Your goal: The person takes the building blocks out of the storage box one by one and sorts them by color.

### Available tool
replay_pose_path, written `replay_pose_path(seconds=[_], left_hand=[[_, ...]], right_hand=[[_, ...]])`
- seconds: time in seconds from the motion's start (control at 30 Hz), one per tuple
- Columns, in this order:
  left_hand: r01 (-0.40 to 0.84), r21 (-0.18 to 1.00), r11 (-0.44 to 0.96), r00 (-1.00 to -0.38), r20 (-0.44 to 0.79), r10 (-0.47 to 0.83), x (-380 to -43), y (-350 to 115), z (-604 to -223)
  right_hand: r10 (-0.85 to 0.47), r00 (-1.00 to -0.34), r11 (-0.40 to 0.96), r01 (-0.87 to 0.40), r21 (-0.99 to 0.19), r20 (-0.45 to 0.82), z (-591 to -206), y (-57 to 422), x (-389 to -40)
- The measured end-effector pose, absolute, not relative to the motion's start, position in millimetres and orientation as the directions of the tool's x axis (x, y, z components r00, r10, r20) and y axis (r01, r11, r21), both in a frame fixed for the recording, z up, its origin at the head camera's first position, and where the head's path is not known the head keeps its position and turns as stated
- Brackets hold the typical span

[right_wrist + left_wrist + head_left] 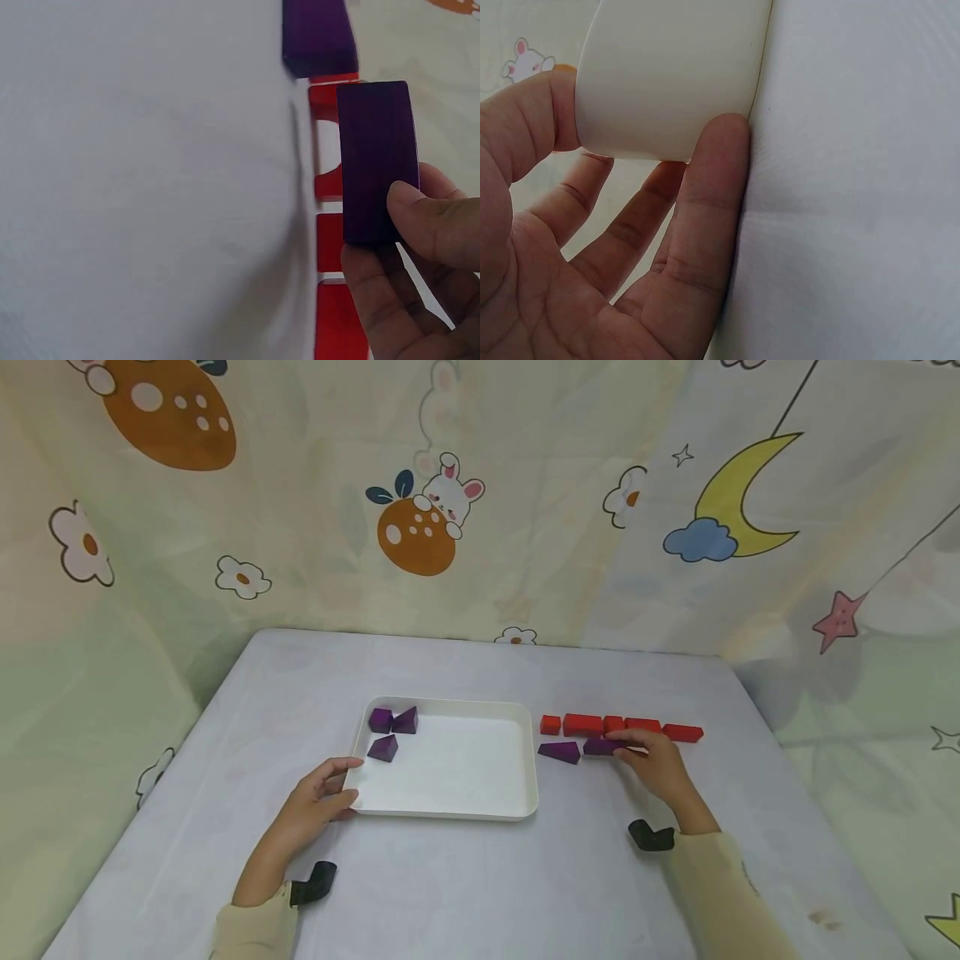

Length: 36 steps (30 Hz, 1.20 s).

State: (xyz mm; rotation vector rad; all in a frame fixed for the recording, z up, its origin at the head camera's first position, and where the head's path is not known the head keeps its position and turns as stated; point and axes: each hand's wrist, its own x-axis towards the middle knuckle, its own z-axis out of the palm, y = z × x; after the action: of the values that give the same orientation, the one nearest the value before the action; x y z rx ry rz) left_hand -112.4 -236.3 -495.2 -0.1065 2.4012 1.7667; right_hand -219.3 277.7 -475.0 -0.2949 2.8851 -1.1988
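Observation:
At the left side of a white tray [450, 777], my left hand [318, 797] holds the tray's near-left corner, thumb and fingertips against its wall [667, 82]. Three purple blocks [384, 747] lie inside, in the tray's far-left part. To the right of the tray, my right hand [660, 768] pinches a purple block [375, 161] between thumb and fingers. A second purple block, tapered [560, 752], lies on the table between the tray and that hand. Just behind is a row of red blocks [583, 725], one of them with a curved notch in the right wrist view.
A white cloth covers the table [480, 885]. Behind it hangs a patterned curtain [540, 543]. Each wrist carries a black strap piece [651, 836] beside a beige sleeve [720, 893].

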Motion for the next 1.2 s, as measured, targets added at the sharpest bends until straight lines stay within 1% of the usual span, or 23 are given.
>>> replay_pose_path(seconds=[0.17, 0.33, 0.47, 0.6, 0.73, 0.8, 0.93, 1.07, 1.2], left_hand=[[-0.174, 0.935, 0.309, -0.982, -0.190, 0.020, -113, -236, -496], [-0.167, 0.936, 0.311, -0.982, -0.185, 0.027, -114, -237, -496], [-0.156, 0.940, 0.304, -0.984, -0.176, 0.039, -114, -238, -496], [-0.147, 0.945, 0.294, -0.985, -0.168, 0.047, -114, -238, -496], [-0.143, 0.946, 0.292, -0.985, -0.164, 0.049, -113, -238, -496], [-0.142, 0.945, 0.296, -0.985, -0.163, 0.047, -113, -237, -495], [-0.146, 0.942, 0.303, -0.985, -0.166, 0.042, -113, -236, -495], [-0.154, 0.939, 0.309, -0.984, -0.172, 0.034, -114, -236, -495], [-0.151, 0.939, 0.308, -0.985, -0.169, 0.033, -114, -236, -495]], right_hand=[[-0.158, -0.986, 0.714, -0.147, -0.684, 0.046, -484, 278, -221], [-0.145, -0.989, 0.730, -0.134, -0.671, 0.039, -488, 278, -221], [-0.142, -0.988, 0.719, -0.145, -0.680, 0.061, -482, 277, -220], [-0.156, -0.983, 0.718, -0.179, -0.673, 0.095, -469, 271, -217], [-0.163, -0.980, 0.738, -0.199, -0.645, 0.115, -453, 256, -214], [-0.170, -0.979, 0.732, -0.204, -0.650, 0.116, -446, 247, -215], [-0.199, -0.974, 0.700, -0.219, -0.680, 0.109, -438, 227, -223], [-0.214, -0.974, 0.673, -0.200, -0.712, 0.072, -434, 203, -234], [-0.248, -0.966, 0.604, -0.208, -0.769, 0.066, -435, 176, -245]])
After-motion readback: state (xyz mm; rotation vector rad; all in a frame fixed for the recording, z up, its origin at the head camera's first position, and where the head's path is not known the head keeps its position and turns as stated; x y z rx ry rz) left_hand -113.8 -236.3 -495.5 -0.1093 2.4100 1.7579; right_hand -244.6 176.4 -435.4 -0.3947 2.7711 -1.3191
